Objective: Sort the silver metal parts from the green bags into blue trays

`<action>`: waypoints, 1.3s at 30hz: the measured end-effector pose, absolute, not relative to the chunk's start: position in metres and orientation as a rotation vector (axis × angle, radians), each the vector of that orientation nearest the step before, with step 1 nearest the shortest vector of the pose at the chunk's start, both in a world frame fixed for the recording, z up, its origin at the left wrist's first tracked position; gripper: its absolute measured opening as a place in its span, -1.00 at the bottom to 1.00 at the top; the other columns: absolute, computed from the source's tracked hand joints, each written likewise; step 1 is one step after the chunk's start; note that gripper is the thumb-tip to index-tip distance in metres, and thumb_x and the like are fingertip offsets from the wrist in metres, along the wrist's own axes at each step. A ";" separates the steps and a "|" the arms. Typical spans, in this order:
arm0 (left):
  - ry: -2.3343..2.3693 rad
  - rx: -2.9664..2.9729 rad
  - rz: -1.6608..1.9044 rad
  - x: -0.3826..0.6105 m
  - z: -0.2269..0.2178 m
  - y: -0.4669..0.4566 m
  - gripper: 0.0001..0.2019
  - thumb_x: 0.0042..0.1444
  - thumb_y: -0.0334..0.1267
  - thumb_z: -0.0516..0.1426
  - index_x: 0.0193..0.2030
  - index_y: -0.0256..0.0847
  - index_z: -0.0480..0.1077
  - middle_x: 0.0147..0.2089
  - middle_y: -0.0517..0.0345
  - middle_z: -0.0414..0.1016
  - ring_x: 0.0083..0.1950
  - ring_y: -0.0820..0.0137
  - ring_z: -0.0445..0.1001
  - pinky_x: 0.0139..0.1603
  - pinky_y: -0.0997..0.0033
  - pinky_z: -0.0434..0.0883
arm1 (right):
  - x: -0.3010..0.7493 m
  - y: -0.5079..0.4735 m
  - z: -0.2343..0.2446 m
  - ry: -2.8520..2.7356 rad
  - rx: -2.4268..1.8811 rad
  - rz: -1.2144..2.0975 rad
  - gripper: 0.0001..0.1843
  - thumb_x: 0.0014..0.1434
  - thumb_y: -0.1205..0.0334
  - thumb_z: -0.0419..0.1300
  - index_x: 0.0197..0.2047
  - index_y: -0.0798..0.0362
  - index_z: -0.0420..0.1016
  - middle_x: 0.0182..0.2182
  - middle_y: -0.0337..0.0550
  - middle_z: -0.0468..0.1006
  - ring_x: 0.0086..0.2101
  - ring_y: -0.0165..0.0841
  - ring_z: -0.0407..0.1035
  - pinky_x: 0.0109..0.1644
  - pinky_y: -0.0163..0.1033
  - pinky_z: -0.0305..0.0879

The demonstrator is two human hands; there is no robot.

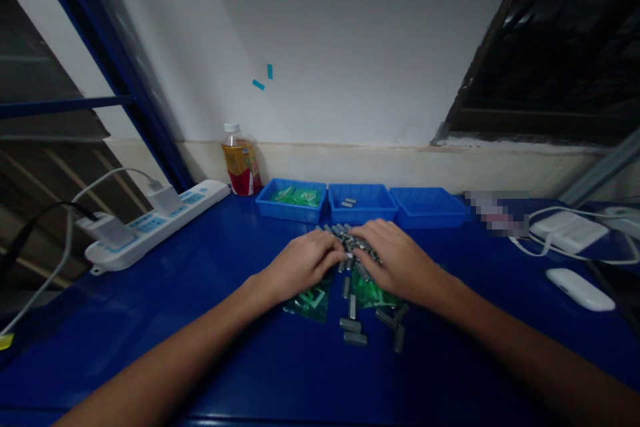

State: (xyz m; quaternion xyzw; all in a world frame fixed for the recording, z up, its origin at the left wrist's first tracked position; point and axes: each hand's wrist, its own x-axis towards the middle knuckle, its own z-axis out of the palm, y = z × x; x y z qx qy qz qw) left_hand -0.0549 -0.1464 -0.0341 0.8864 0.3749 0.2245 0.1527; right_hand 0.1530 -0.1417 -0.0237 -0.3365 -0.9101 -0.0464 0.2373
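Note:
A heap of short grey metal pieces (361,271) lies on the blue table, in front of the blue bins. My left hand (309,257) curls round the left side of the heap, its thumb pointing inward and its fingertips partly hidden. From the other side my right hand (395,255) closes over the heap, with metal pieces showing between thumb and fingers. Under my left hand lies a clear bag with green contents (311,300); a second green bag (371,292) is partly covered by pieces and my right hand. Several loose metal pieces (355,338) lie nearer to me.
Behind my hands stand a blue bin with green packets (265,205), a blue bin holding a few metal pieces (363,215), and another blue bin (427,217). A drink bottle (241,163), power strip (150,223), white case (580,289) and cabled white adapter (569,232) surround the work area.

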 end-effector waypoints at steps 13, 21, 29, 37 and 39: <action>1.030 2.558 0.768 -0.046 -0.028 -0.157 -0.79 0.28 -0.21 -0.04 -0.09 -0.25 0.33 -0.22 0.09 0.46 -0.18 0.36 0.39 -0.15 0.37 0.33 | 0.156 -0.166 -0.037 -2.435 -0.963 -0.186 -0.75 0.30 0.25 -0.05 -0.36 0.10 0.36 -0.43 -0.13 0.41 -0.37 -0.30 0.27 -0.26 -0.17 0.11; 0.967 2.741 0.869 -0.049 -0.029 -0.157 -0.80 0.28 -0.24 -0.03 -0.09 -0.23 0.34 -0.19 0.04 0.46 -0.19 0.33 0.36 -0.15 0.30 0.30 | 0.153 -0.168 -0.032 -2.361 -0.907 -0.074 -0.77 0.31 0.24 -0.07 -0.31 0.10 0.34 -0.41 -0.13 0.43 -0.37 -0.32 0.27 -0.27 -0.21 0.11; 1.214 2.674 0.777 -0.051 -0.036 -0.150 -0.73 0.29 -0.16 -0.06 -0.04 -0.23 0.35 -0.18 0.05 0.48 -0.18 0.32 0.38 -0.11 0.27 0.33 | 0.151 -0.141 -0.026 -2.346 -0.924 -0.168 -0.83 0.27 0.24 0.02 -0.23 0.12 0.41 -0.35 -0.08 0.48 -0.30 -0.29 0.33 -0.21 -0.19 0.18; 1.274 2.670 0.540 -0.052 -0.041 -0.146 -0.82 0.21 -0.18 0.05 -0.20 -0.21 0.39 -0.18 0.08 0.40 -0.13 0.30 0.37 -0.09 0.30 0.35 | 0.158 -0.036 0.012 -2.564 -1.792 -0.184 -0.62 0.25 0.07 0.01 -0.19 0.13 0.56 -0.24 0.07 0.58 -0.24 -0.21 0.46 -0.22 -0.26 0.25; 1.259 2.682 0.522 -0.053 -0.040 -0.146 -0.83 0.23 -0.23 0.01 -0.25 -0.22 0.38 -0.23 0.08 0.39 -0.17 0.32 0.37 -0.12 0.32 0.35 | 0.153 -0.022 0.012 -2.632 -1.858 -0.192 -0.64 0.20 0.10 0.08 -0.15 0.19 0.57 -0.20 0.16 0.57 -0.21 -0.17 0.47 -0.21 -0.25 0.27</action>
